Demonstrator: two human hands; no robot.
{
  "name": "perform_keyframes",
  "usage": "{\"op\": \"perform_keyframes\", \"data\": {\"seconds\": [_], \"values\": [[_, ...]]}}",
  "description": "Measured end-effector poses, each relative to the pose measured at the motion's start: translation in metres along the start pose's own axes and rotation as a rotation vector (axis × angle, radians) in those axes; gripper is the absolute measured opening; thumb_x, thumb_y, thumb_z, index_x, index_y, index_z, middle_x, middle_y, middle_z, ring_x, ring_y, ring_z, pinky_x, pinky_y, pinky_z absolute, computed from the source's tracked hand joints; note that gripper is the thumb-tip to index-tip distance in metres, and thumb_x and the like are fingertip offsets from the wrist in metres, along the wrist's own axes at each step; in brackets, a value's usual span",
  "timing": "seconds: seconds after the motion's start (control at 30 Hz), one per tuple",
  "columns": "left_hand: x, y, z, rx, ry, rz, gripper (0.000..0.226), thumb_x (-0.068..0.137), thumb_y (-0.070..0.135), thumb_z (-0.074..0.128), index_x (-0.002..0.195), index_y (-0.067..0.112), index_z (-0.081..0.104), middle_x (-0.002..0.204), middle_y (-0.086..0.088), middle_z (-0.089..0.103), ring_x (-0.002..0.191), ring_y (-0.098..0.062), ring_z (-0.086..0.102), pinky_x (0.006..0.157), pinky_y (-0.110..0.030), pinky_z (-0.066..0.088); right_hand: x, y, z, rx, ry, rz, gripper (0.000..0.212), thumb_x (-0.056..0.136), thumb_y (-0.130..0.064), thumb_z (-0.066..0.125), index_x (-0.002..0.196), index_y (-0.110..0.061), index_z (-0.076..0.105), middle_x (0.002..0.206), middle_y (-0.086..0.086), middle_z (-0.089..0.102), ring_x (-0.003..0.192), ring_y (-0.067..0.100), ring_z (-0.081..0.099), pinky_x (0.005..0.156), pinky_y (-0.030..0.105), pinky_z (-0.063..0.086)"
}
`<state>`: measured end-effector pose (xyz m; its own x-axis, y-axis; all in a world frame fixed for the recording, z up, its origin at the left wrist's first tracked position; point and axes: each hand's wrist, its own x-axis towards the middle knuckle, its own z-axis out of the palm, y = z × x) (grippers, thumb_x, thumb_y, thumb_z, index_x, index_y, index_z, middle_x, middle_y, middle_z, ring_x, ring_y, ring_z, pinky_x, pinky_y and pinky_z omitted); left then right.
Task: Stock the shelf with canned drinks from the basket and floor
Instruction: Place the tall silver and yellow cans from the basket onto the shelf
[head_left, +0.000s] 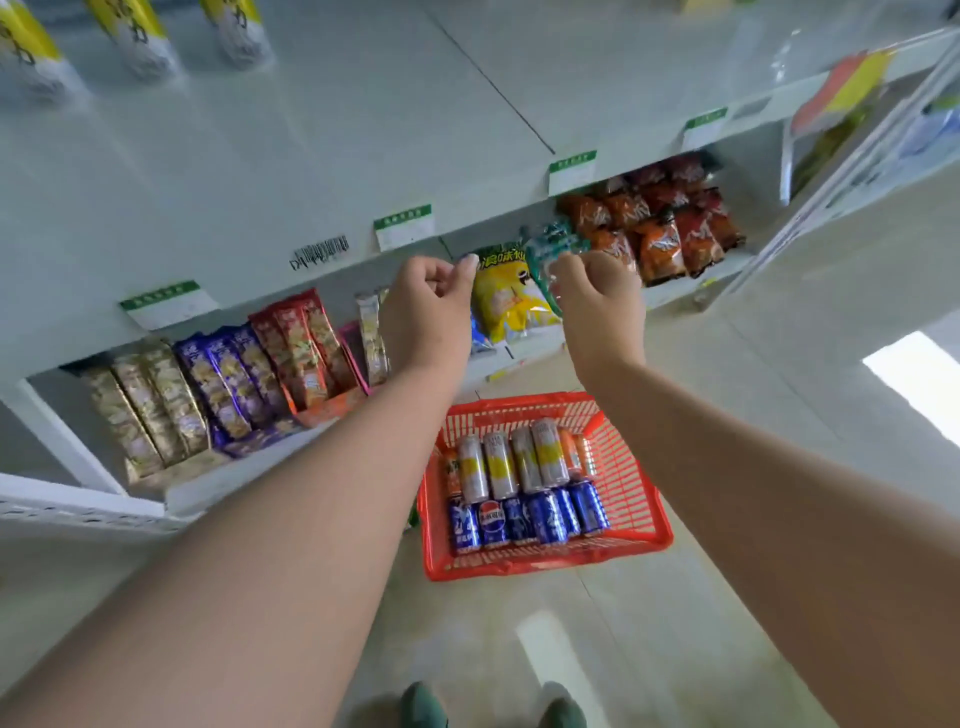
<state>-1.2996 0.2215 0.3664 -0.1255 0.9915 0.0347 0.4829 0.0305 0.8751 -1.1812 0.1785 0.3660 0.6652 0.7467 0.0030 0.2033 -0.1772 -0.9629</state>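
Shop floor (779, 364): pale and smooth; we stand on it facing the shelving, with the red basket (545, 564) set down ahead of our feet so neither hand has to carry it.
Upper shelf (363, 130): broad, mostly bare white board with three yellow-and-white cans (140, 41) at its far left; we judge the bare run is meant for the drinks.
Lower shelf (171, 493): packed with snack packs (218, 395), leaving no room for cans.
Red basket: on the floor below our hands, well apart from them.
Tall silver-and-yellow cans (519, 460): lying in the basket's back row.
Blue Pepsi cans (545, 514): front row, none lifted yet.
Left hand (426, 306): raised at the shelf edge, fingers curled in, nothing visible in them.
Right hand (597, 296): beside it, fingers curled in front of a teal snack bag (550, 247); we cannot tell whether they hold anything.
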Motion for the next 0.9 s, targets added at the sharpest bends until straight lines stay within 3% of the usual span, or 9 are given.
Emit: {"op": "perform_keyframes", "data": {"seconds": [0.1, 0.17, 0.3, 0.43, 0.53, 0.77, 0.83, 0.9], "values": [[-0.023, -0.038, 0.032, 0.043, -0.079, -0.074, 0.03, 0.087, 0.047, 0.06, 0.085, 0.016, 0.058, 0.066, 0.012, 0.051, 0.069, -0.014, 0.054, 0.059, -0.024, 0.035, -0.01, 0.053, -0.021, -0.032, 0.0, 0.097, 0.036, 0.087, -0.027, 0.051, 0.084, 0.009, 0.059, 0.07, 0.007, 0.051, 0.066, 0.015, 0.042, 0.06, 0.03, 0.031], [-0.039, -0.071, 0.054, 0.062, -0.136, -0.126, 0.031, 0.088, 0.046, 0.06, 0.087, 0.015, 0.058, 0.068, 0.012, 0.052, 0.071, -0.014, 0.055, 0.056, -0.023, 0.034, -0.014, 0.092, -0.027, -0.051, 0.003, 0.153, 0.041, 0.087, -0.029, 0.051, 0.092, 0.009, 0.062, 0.07, 0.007, 0.054, 0.067, 0.016, 0.046, 0.063, 0.031, 0.036], [-0.066, -0.144, 0.092, 0.157, -0.214, -0.246, 0.031, 0.09, 0.047, 0.057, 0.094, 0.016, 0.058, 0.082, 0.009, 0.054, 0.075, -0.01, 0.048, 0.051, -0.015, 0.029, -0.021, 0.173, -0.025, -0.137, -0.035, 0.26, 0.034, 0.09, -0.028, 0.053, 0.086, 0.004, 0.065, 0.062, 0.0, 0.054, 0.057, 0.014, 0.044, 0.057, 0.029, 0.034], [-0.087, -0.224, 0.126, 0.213, -0.281, -0.362, 0.042, 0.089, 0.048, 0.058, 0.113, 0.013, 0.062, 0.108, 0.002, 0.064, 0.087, -0.009, 0.051, 0.069, -0.02, 0.033, -0.028, 0.256, -0.013, -0.166, -0.095, 0.337, 0.039, 0.091, -0.03, 0.053, 0.083, 0.008, 0.059, 0.065, 0.006, 0.052, 0.06, 0.015, 0.043, 0.059, 0.03, 0.033], [-0.1, -0.274, 0.145, 0.24, -0.309, -0.429, 0.048, 0.089, 0.047, 0.058, 0.12, 0.011, 0.06, 0.12, -0.002, 0.064, 0.099, -0.013, 0.056, 0.07, -0.019, 0.031, -0.03, 0.311, -0.007, -0.191, -0.123, 0.392, 0.042, 0.09, -0.034, 0.054, 0.087, 0.007, 0.062, 0.068, 0.007, 0.055, 0.061, 0.016, 0.044, 0.059, 0.031, 0.033], [-0.071, -0.366, 0.21, 0.233, -0.273, -0.547, 0.054, 0.087, 0.048, 0.059, 0.127, 0.011, 0.058, 0.127, -0.002, 0.061, 0.114, -0.02, 0.057, 0.088, -0.025, 0.038, -0.001, 0.416, 0.011, -0.302, -0.17, 0.456, 0.046, 0.086, -0.033, 0.05, 0.089, 0.012, 0.061, 0.067, 0.008, 0.05, 0.062, 0.016, 0.041, 0.059, 0.032, 0.029], [-0.056, -0.389, 0.232, 0.244, -0.258, -0.537, 0.057, 0.086, 0.049, 0.06, 0.128, 0.01, 0.056, 0.127, -0.003, 0.061, 0.111, -0.021, 0.057, 0.088, -0.027, 0.039, 0.013, 0.444, 0.02, -0.353, -0.193, 0.47, 0.04, 0.091, -0.031, 0.051, 0.084, 0.006, 0.062, 0.066, 0.006, 0.052, 0.06, 0.016, 0.042, 0.058, 0.03, 0.03], [-0.044, -0.41, 0.253, 0.266, -0.247, -0.525, 0.06, 0.085, 0.051, 0.061, 0.127, 0.009, 0.055, 0.124, -0.004, 0.062, 0.104, -0.021, 0.058, 0.085, -0.028, 0.041, 0.028, 0.469, 0.034, -0.422, -0.196, 0.426, 0.033, 0.093, -0.034, 0.049, 0.073, -0.01, 0.06, 0.062, 0.002, 0.05, 0.057, 0.016, 0.041, 0.056, 0.03, 0.028]]}}
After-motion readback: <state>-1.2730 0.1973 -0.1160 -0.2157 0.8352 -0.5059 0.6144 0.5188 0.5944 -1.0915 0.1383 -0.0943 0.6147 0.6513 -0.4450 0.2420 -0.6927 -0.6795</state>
